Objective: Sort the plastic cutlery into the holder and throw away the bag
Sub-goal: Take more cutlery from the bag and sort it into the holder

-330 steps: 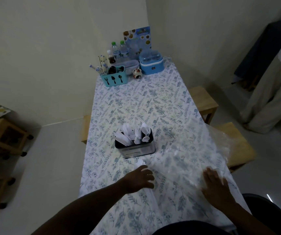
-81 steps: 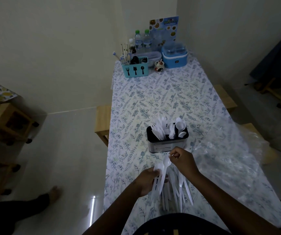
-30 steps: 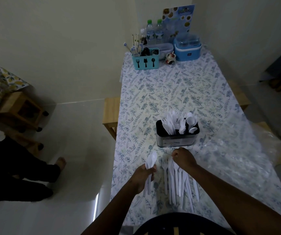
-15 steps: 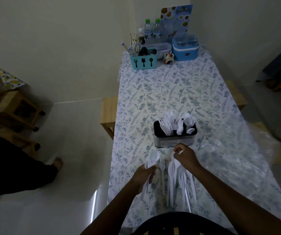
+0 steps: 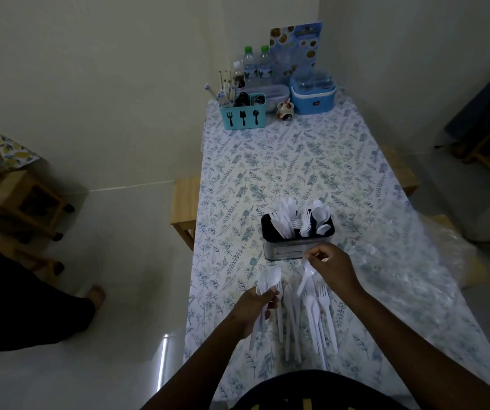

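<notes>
**Step in hand: sorting by type.**

The holder stands upright at mid-tabletop. Knives fill its 9 o'clock section, forks the middle and spoons the 3 o'clock section.

The loose cutlery lies at 6 o'clock of the holder. Its handles point toward the person, so each piece can be taken by its head end.

The left hand, at 7 o'clock of the holder, has its fingers clenched round a bundle of spoons, bowls up. The likely purpose is to gather like pieces for one insertion.

The right hand, just in front of the holder's near wall, pinches a single spoon near its bowl, handle hanging toward the pile. Whether this spoon goes to the bundle or straight to the 3 o'clock section cannot be told.

The bag, clear and apparently empty, lies spread at 3 to 4 o'clock of the holder, apart from both hands. Disposal is not yet begun.

Forks and knives remain loose, so sorting is judged partly complete.
</notes>
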Available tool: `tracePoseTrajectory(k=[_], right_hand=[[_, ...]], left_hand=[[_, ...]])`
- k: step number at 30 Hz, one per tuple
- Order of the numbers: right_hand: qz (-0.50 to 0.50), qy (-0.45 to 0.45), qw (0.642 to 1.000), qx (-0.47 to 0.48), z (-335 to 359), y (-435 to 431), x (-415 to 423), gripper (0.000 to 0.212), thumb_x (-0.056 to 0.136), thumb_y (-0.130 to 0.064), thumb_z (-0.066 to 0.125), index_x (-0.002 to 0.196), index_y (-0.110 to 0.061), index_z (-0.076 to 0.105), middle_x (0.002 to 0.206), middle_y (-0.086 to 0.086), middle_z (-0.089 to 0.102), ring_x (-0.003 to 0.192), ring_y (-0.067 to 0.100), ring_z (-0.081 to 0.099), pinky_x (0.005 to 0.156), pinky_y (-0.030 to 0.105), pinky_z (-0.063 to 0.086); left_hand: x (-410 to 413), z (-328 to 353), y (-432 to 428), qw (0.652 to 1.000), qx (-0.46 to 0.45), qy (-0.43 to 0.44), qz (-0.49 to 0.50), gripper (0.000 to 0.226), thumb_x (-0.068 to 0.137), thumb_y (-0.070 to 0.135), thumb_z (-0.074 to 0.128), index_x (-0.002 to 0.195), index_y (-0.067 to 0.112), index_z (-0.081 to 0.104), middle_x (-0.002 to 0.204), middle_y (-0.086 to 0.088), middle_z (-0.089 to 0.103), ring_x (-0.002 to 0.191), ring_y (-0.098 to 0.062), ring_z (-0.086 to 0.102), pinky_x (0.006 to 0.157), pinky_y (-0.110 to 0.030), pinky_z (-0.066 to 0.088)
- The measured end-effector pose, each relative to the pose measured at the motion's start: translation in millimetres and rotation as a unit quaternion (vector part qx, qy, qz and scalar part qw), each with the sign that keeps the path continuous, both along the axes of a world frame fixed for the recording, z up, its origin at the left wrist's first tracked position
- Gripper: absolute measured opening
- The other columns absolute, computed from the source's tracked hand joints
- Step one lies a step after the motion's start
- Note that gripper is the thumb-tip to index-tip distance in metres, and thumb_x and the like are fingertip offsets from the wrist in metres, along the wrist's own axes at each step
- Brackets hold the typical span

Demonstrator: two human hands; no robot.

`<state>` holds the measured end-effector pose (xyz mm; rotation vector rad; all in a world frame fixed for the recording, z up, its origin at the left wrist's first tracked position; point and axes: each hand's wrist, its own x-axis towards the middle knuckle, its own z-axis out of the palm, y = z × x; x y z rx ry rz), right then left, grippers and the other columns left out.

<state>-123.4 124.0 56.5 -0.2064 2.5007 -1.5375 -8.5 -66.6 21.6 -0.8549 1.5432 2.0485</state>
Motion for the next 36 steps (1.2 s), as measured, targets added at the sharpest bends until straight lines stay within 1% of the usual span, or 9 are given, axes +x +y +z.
tracePoseTrajectory(k=[5, 12, 15, 19, 22, 25, 28, 33, 36], right_hand=[[0.013, -0.075, 0.997, -0.022, 9.6, 4.6, -0.1, 0.004, 0.083, -0.012, 0.066, 0.083, -0.011, 0.07, 0.083, 0.002, 0.069, 0.076, 0.012, 0.063, 0.064, 0.017, 0.047], [-0.013, -0.089, 0.995, -0.039, 13.5, 10.1, 4.1, 0.009, 0.084, -0.008, 0.062, 0.083, -0.014, 0.07, 0.087, -0.001, 0.07, 0.079, 0.019, 0.064, 0.066, 0.024, 0.047], [-0.026, -0.065, 0.997, -0.036, 16.4, 13.1, 5.3, 0.007, 0.085, -0.01, 0.062, 0.086, -0.011, 0.069, 0.087, 0.004, 0.069, 0.078, 0.017, 0.063, 0.064, 0.023, 0.046], [0.009, -0.078, 0.995, -0.062, 23.9, 15.6, 9.4, 0.005, 0.085, -0.012, 0.066, 0.082, -0.014, 0.07, 0.081, 0.001, 0.069, 0.073, 0.012, 0.062, 0.067, 0.023, 0.047], [0.049, -0.079, 0.995, -0.047, 26.7, 12.7, 16.5, 0.002, 0.083, -0.013, 0.069, 0.082, -0.013, 0.071, 0.078, -0.001, 0.069, 0.07, 0.009, 0.062, 0.065, 0.019, 0.048], [0.069, -0.054, 0.996, -0.005, 25.4, 6.4, 23.8, 0.003, 0.082, -0.012, 0.069, 0.08, -0.012, 0.071, 0.079, -0.002, 0.07, 0.071, 0.007, 0.063, 0.062, 0.011, 0.046], [0.063, -0.049, 0.996, 0.028, 21.0, 0.8, 26.2, 0.002, 0.08, -0.011, 0.069, 0.078, -0.011, 0.069, 0.078, -0.001, 0.069, 0.073, 0.01, 0.062, 0.065, 0.019, 0.046], [0.088, -0.088, 0.99, 0.065, 18.9, 0.1, 24.3, 0.021, 0.08, -0.019, 0.073, 0.101, -0.013, 0.071, 0.087, -0.001, 0.065, 0.071, 0.011, 0.061, 0.067, 0.021, 0.047], [0.135, -0.096, 0.982, 0.095, 23.9, 2.5, 21.9, 0.017, 0.08, -0.024, 0.073, 0.091, -0.011, 0.075, 0.072, -0.006, 0.065, 0.06, 0.003, 0.057, 0.062, 0.02, 0.044]], left_hand=[[2.7, 5.5, 4.6, 1.0, 0.01, 0.0, 0.017, 0.03, 0.091, 0.037, 0.063, 0.088, 0.007, 0.061, 0.063, -0.004, 0.061, 0.06, -0.017, 0.06, 0.055, -0.025, 0.046], [6.6, 6.0, 5.7, 0.996, 0.059, -0.033, 0.057, 0.008, 0.094, 0.01, 0.056, 0.092, 0.004, 0.061, 0.065, -0.003, 0.054, 0.05, -0.012, 0.048, 0.048, -0.022, 0.041], [9.0, 8.2, 7.1, 0.997, 0.053, -0.017, 0.051, 0.012, 0.094, 0.012, 0.057, 0.1, 0.003, 0.062, 0.071, -0.005, 0.058, 0.056, -0.012, 0.049, 0.05, -0.022, 0.043], [11.0, 9.9, 9.6, 0.999, 0.041, 0.022, 0.021, 0.018, 0.096, 0.014, 0.054, 0.103, 0.001, 0.064, 0.093, -0.01, 0.067, 0.083, -0.018, 0.063, 0.072, -0.026, 0.05], [12.8, 16.1, 13.9, 0.997, 0.07, 0.023, -0.024, 0.021, 0.098, 0.017, 0.052, 0.099, 0.003, 0.067, 0.095, -0.012, 0.069, 0.087, -0.021, 0.065, 0.08, -0.03, 0.053], [15.4, 21.8, 22.2, 0.993, 0.1, 0.028, -0.064, 0.027, 0.1, 0.021, 0.051, 0.11, -0.001, 0.063, 0.089, -0.011, 0.071, 0.081, -0.022, 0.067, 0.073, -0.033, 0.055], [19.6, 25.2, 29.7, 0.989, 0.117, 0.05, -0.077, 0.026, 0.096, 0.027, 0.057, 0.105, 0.002, 0.055, 0.076, -0.007, 0.059, 0.065, -0.018, 0.056, 0.063, -0.029, 0.047], [21.9, 30.9, 34.1, 0.991, 0.087, 0.051, -0.09, 0.03, 0.097, 0.035, 0.054, 0.107, 0.006, 0.054, 0.073, 0.001, 0.056, 0.059, -0.01, 0.046, 0.057, -0.021, 0.043], [21.1, 35.6, 35.6, 0.991, 0.084, 0.051, -0.087, 0.034, 0.1, 0.035, 0.047, 0.108, 0.003, 0.057, 0.076, 0.0, 0.064, 0.058, -0.011, 0.049, 0.055, -0.021, 0.044]])
